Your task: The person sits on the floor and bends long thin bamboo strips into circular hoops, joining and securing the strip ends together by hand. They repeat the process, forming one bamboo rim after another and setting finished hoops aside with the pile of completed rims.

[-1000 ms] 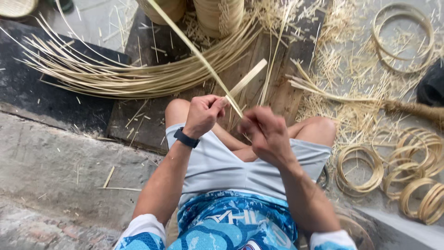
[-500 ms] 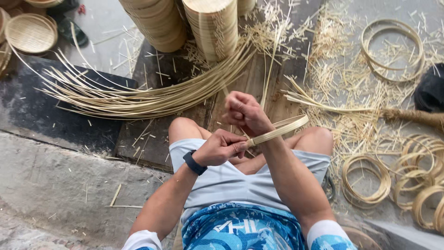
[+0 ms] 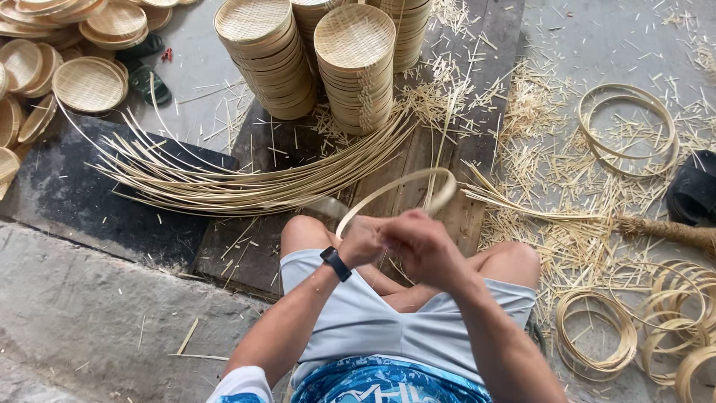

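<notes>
A thin bamboo strip [image 3: 403, 183] curves into a hoop above my knees, its far side blurred. My left hand [image 3: 360, 241], with a black watch on the wrist, grips the strip's near end. My right hand [image 3: 419, 242] is closed beside it on the same strip, the two hands touching in front of my lap. A long sheaf of loose bamboo strips [image 3: 246, 186] lies fanned across the dark wooden board [image 3: 261, 246] just beyond my knees.
Tall stacks of woven bamboo trays [image 3: 356, 67] stand at the back centre, more trays [image 3: 89, 83] at the back left. Finished bamboo rings [image 3: 626, 130] lie right, with more rings [image 3: 597, 339] near my right knee. Bamboo shavings litter the ground; a dark sandal [image 3: 693, 195] sits far right.
The straight strip has been bent round into a hoop. My hands have come together low over my lap, and the view has tilted up to show the tray stacks.
</notes>
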Action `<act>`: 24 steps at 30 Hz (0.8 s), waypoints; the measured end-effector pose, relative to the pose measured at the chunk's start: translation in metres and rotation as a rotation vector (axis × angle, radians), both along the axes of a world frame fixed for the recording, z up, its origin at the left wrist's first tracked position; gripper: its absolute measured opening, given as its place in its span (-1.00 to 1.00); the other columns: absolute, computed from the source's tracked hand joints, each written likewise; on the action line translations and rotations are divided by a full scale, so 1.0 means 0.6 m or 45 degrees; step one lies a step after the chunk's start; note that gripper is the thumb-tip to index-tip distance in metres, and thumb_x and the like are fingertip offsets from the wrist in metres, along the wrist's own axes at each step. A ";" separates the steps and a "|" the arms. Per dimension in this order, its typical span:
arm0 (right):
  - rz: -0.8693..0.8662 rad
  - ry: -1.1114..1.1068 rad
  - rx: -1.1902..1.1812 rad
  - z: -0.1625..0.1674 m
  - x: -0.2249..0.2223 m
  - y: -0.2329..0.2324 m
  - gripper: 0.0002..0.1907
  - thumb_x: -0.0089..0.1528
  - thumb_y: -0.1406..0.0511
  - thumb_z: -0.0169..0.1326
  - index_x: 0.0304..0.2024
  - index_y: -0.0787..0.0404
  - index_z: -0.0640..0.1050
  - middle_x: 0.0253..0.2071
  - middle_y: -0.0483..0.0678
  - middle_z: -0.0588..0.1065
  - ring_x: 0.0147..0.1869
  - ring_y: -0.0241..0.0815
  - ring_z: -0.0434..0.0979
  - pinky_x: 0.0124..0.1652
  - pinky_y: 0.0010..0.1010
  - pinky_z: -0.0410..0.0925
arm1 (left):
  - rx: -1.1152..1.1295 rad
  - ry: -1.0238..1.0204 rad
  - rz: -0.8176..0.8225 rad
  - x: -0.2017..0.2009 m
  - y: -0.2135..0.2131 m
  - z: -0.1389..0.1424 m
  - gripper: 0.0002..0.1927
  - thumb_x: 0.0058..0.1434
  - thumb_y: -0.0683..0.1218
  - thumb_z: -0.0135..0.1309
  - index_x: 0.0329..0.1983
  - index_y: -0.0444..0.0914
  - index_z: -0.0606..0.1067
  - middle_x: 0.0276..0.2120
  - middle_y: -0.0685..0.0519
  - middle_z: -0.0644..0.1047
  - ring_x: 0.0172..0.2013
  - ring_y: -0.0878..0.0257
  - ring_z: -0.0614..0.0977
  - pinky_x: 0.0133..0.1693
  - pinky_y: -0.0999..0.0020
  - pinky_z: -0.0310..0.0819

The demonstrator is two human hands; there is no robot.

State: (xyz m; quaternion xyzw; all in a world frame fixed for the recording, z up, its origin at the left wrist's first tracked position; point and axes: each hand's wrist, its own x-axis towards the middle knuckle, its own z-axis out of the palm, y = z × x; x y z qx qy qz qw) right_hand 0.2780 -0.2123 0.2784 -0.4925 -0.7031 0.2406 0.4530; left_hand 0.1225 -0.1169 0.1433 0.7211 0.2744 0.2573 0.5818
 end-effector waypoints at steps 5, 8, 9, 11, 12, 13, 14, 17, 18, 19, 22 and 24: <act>-0.285 0.907 -0.401 -0.111 -0.004 -0.030 -0.88 0.28 0.32 0.05 -0.31 0.25 0.52 -0.43 -0.07 0.53 -0.37 -0.20 0.45 -0.33 -0.40 0.37 | -0.473 -0.197 0.203 -0.047 0.019 0.025 -0.78 0.40 -0.13 0.06 -0.26 -0.32 0.66 -0.58 0.17 0.51 -0.56 0.45 0.43 -0.51 0.47 0.29; -0.025 1.816 -0.583 -0.187 0.012 0.012 -0.80 0.35 0.27 0.07 -0.30 0.27 0.49 -0.53 -0.20 0.38 -0.49 -0.34 0.33 -0.44 -0.50 0.30 | -0.509 -0.207 -0.190 -0.046 -0.027 0.047 -0.81 0.39 -0.14 0.05 -0.24 -0.30 0.64 -0.52 0.17 0.56 -0.49 0.46 0.53 -0.43 0.48 0.45; 0.136 2.037 -0.556 -0.202 0.021 0.028 -0.79 0.36 0.25 0.10 -0.29 0.27 0.49 -0.57 -0.25 0.31 -0.51 -0.37 0.28 -0.47 -0.54 0.28 | -0.449 -0.177 -0.357 -0.036 -0.047 0.052 -0.82 0.41 -0.15 0.06 -0.23 -0.31 0.63 -0.50 0.18 0.56 -0.46 0.48 0.53 -0.39 0.48 0.48; 0.356 1.833 -0.617 -0.216 0.031 0.039 -0.81 0.38 0.29 0.12 -0.28 0.29 0.49 -0.57 -0.26 0.24 -0.53 -0.42 0.20 -0.41 -0.55 0.26 | -0.492 -0.110 -0.534 -0.020 -0.089 0.060 -0.77 0.49 -0.16 0.06 -0.28 -0.36 0.60 -0.50 0.14 0.53 -0.45 0.45 0.49 -0.38 0.48 0.42; 0.466 1.724 -0.641 -0.216 0.032 0.051 -0.82 0.38 0.31 0.12 -0.27 0.29 0.50 -0.57 -0.26 0.21 -0.54 -0.45 0.16 -0.38 -0.56 0.25 | -0.507 -0.077 -0.623 -0.014 -0.097 0.064 -0.73 0.53 -0.17 0.06 -0.30 -0.38 0.59 -0.50 0.12 0.52 -0.45 0.43 0.47 -0.38 0.49 0.39; 0.435 1.730 -0.652 -0.209 0.032 0.052 -0.80 0.39 0.29 0.13 -0.27 0.30 0.51 -0.57 -0.25 0.23 -0.54 -0.45 0.17 -0.43 -0.59 0.23 | -0.481 -0.090 -0.563 -0.012 -0.098 0.068 -0.78 0.49 -0.18 0.07 -0.26 -0.38 0.60 -0.50 0.12 0.53 -0.45 0.44 0.49 -0.39 0.49 0.41; 0.406 1.736 -0.662 -0.200 0.029 0.052 -0.78 0.40 0.27 0.13 -0.26 0.31 0.52 -0.56 -0.24 0.26 -0.55 -0.44 0.19 -0.47 -0.61 0.21 | -0.455 -0.101 -0.503 -0.012 -0.097 0.073 -0.82 0.45 -0.18 0.07 -0.22 -0.38 0.61 -0.50 0.12 0.54 -0.45 0.44 0.50 -0.39 0.49 0.42; 0.061 0.886 -0.552 -0.154 0.022 0.035 -0.85 0.31 0.32 0.17 -0.17 0.30 0.59 -0.36 -0.20 0.45 -0.31 -0.39 0.43 -0.31 -0.54 0.36 | -0.393 -0.239 -0.259 -0.033 -0.059 0.090 -0.83 0.40 -0.19 0.05 -0.13 -0.37 0.62 -0.45 0.11 0.59 -0.41 0.45 0.56 -0.34 0.51 0.48; -0.083 0.452 -0.473 -0.136 0.020 0.025 -0.83 0.26 0.35 0.18 -0.12 0.29 0.62 -0.26 -0.19 0.53 -0.19 -0.36 0.54 -0.20 -0.49 0.44 | -0.368 -0.307 -0.162 -0.041 -0.037 0.094 -0.82 0.39 -0.19 0.04 -0.10 -0.37 0.62 -0.42 0.10 0.62 -0.39 0.46 0.58 -0.32 0.52 0.50; -0.136 0.386 -0.447 -0.118 0.020 0.018 -0.85 0.26 0.33 0.20 -0.14 0.25 0.64 -0.31 -0.17 0.55 -0.24 -0.32 0.53 -0.24 -0.46 0.42 | -0.262 -0.199 -0.085 -0.046 -0.017 0.097 -0.82 0.35 -0.20 0.06 -0.07 -0.35 0.61 -0.42 0.10 0.64 -0.41 0.45 0.60 -0.34 0.51 0.51; -0.298 0.002 -0.220 -0.065 0.020 -0.019 -0.84 0.19 0.32 0.24 -0.17 0.19 0.65 -0.35 -0.09 0.57 -0.26 -0.15 0.51 -0.24 -0.32 0.38 | 0.008 0.010 -0.001 -0.051 -0.009 0.084 -0.79 0.27 -0.24 0.12 -0.04 -0.31 0.61 -0.44 0.08 0.66 -0.45 0.43 0.63 -0.36 0.47 0.53; -0.378 -0.530 0.230 -0.037 0.022 -0.006 -0.72 0.05 0.36 0.26 -0.17 0.20 0.60 -0.22 0.01 0.55 -0.11 0.01 0.50 -0.11 -0.18 0.33 | 0.216 -0.041 -0.137 -0.034 -0.019 0.064 -0.82 0.25 -0.28 0.13 -0.11 -0.32 0.65 -0.47 0.05 0.62 -0.47 0.40 0.60 -0.35 0.43 0.53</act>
